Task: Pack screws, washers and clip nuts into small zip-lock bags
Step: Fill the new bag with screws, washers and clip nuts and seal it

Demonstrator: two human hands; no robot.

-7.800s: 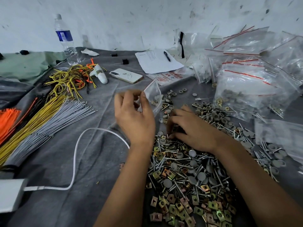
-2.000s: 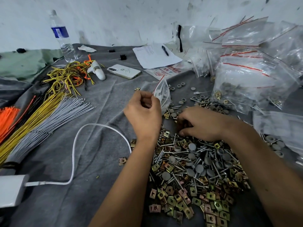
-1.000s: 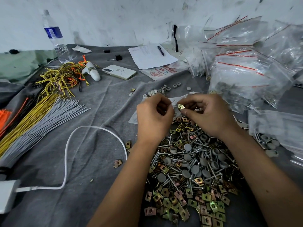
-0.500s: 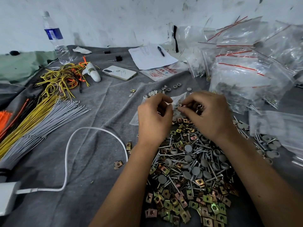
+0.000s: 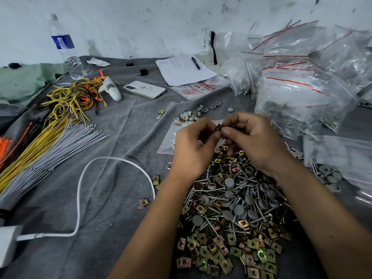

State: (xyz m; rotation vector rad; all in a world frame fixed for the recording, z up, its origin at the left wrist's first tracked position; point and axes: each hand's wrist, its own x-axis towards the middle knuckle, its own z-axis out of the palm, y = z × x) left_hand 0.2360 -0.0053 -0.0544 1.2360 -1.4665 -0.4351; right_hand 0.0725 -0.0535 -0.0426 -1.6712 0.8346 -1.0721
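A heap of screws, grey caps and brass clip nuts (image 5: pixel 231 214) covers the grey cloth in front of me. Above its far edge my left hand (image 5: pixel 193 150) and my right hand (image 5: pixel 251 141) meet fingertip to fingertip. Both pinch a small dark clip nut (image 5: pixel 219 127) between them. A small clear zip-lock bag (image 5: pixel 171 137) lies flat on the cloth under and behind my left hand. Loose grey washers (image 5: pixel 193 115) sit just beyond it.
Filled zip-lock bags (image 5: pixel 302 93) pile up at the right and back right. Bundles of yellow and grey wires (image 5: pixel 44 150) lie at the left, with a white cable (image 5: pixel 80 198), a phone (image 5: pixel 145 90), a water bottle (image 5: pixel 66 49) and a paper with a pen (image 5: pixel 181 69).
My left hand has laid the small bag flat on the cloth. My right hand came up from the heap with a clip nut, and both hands now pinch it together.
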